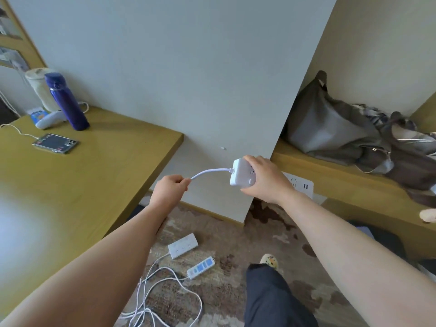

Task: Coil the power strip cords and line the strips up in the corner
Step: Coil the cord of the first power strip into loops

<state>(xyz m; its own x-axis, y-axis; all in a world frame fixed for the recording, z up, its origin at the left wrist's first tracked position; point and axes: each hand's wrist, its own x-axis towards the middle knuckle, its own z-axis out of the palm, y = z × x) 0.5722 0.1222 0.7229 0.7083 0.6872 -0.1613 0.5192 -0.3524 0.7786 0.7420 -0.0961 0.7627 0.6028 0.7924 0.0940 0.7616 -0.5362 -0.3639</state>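
- The right hand (266, 179) grips a white power strip (241, 173) held up in the air in front of the wall panel (188, 79); the fingers curl over its top edge and the thumb presses under its lower edge. The palm hides most of the strip's far end, so only the near half and a few socket slots show.
- The left hand (168, 191) is closed in a fist round the strip's white cord (210, 171); the cord arches from the strip's end to the fingertips and then vanishes inside the fist. Where it runs below the hand cannot be told.
- Just past the right knuckles, another white strip (300, 182) lies on the wooden bench (330, 175), partly covered by the wrist.
- Well below both hands, on the patterned carpet (236, 232), lie a flat white strip (183, 245) and a strip with blue sockets (201, 267); their loose cords (165, 293) tangle and run off the lower edge.
- Left of the left fist stands a desk (94, 173) with a phone (55, 143) on a charging lead and a blue bottle (67, 102).
- A grey bag (330, 123) sits on the bench beyond the right fingers.
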